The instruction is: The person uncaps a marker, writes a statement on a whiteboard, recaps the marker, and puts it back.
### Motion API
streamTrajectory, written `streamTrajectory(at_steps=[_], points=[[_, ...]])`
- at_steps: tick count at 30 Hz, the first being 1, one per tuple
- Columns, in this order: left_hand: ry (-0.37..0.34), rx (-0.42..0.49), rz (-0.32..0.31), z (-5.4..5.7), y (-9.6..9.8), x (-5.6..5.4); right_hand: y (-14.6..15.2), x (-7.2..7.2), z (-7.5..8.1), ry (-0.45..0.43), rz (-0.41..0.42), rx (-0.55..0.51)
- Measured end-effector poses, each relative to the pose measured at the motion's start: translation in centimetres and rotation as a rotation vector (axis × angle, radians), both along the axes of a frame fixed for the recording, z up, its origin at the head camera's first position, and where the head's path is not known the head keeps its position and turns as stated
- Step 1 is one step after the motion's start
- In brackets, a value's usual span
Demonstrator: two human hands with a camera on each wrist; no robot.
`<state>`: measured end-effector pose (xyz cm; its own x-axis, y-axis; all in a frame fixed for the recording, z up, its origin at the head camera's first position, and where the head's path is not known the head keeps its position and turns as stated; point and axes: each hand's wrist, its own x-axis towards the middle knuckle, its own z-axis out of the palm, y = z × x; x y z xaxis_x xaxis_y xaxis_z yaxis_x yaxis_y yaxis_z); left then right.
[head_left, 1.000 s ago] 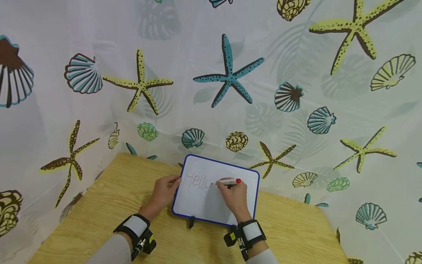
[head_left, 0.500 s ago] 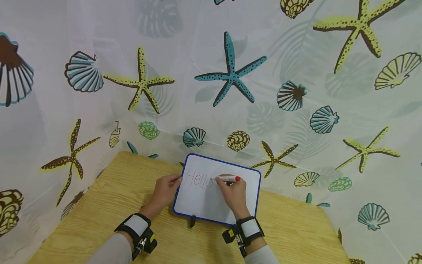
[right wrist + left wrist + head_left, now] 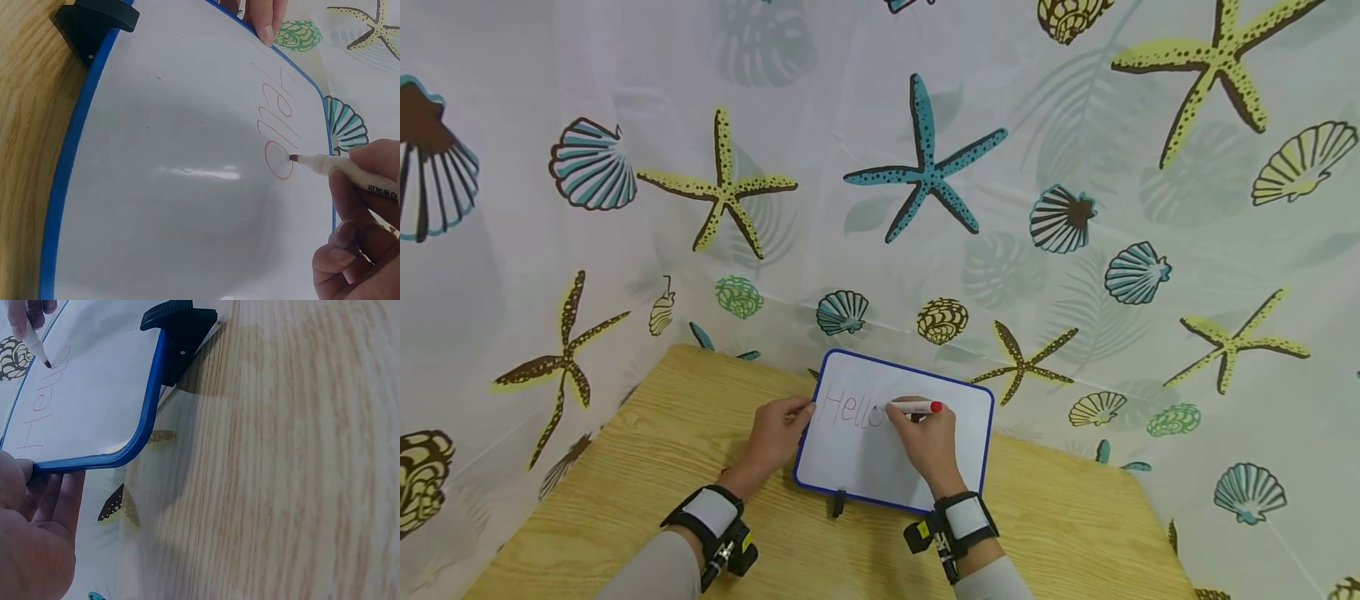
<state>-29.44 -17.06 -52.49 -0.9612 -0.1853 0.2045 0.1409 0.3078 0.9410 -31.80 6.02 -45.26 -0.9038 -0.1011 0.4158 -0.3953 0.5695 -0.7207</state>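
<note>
A small whiteboard (image 3: 865, 467) with a blue frame leans on a black stand, tilted back. Red handwriting (image 3: 850, 410) across its upper left reads "Hello". My left hand (image 3: 778, 433) grips the board's left edge, thumb at the front and fingers behind, as the left wrist view shows. In my right hand (image 3: 934, 446) a white marker (image 3: 320, 164) with a red end is pinched between thumb and fingers. Its dark tip (image 3: 294, 158) is right at the line of the "o", which looks like a closed loop in the right wrist view.
The board stands on a light wooden table (image 3: 700, 417). Black stand feet (image 3: 838, 503) hook over its lower edge. Behind hangs a white curtain (image 3: 820, 108) printed with starfish and shells. Both wrists wear strapped cameras (image 3: 741, 550).
The "o" has grown from an open curve to a loop. My right hand and the marker shift slightly up, then left. My left hand keeps its grip on the board.
</note>
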Motion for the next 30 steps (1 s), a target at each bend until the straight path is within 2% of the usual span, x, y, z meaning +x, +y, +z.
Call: streamTrajectory(at_steps=[7, 14, 24, 30], points=[[-0.006, -0.009, -0.002, 0.0, 0.2, 0.1, 0.4, 0.6, 0.5, 0.0, -0.034, -0.033], [0.0, -0.009, 0.009, 0.0, 0.1, 0.1, 1.3, 0.7, 1.3, 0.04, -0.05, -0.044], [-0.022, -0.013, 0.005, -0.3, 0.1, -0.1, 2.7, 0.5, 1.2, 0.032, -0.081, -0.048], [-0.021, -0.012, -0.001, 0.0, 0.1, -0.1, 3.5, 0.5, 1.2, 0.048, -0.085, -0.087]])
